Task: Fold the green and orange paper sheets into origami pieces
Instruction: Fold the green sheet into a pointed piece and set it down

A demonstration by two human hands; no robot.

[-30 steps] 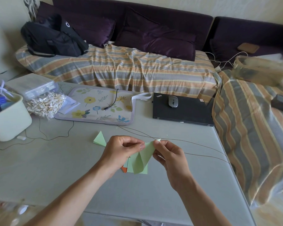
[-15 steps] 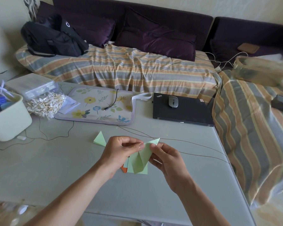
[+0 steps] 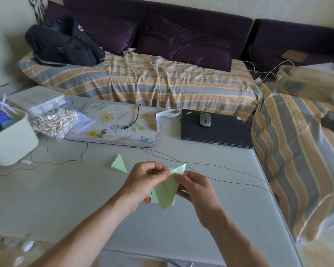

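Green paper (image 3: 166, 191), perhaps orange sheet (image 3: 147, 199)

The hands hide most of the orange sheet (image 3: 147, 199); the white bin (image 3: 14, 143) is cut by the left edge.

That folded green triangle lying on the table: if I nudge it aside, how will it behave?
The folded green triangle looks thin and light, so it would probably slide easily on the smooth table. Its folded layers likely make it stiffer than a flat sheet. A hard push might crumple a corner.
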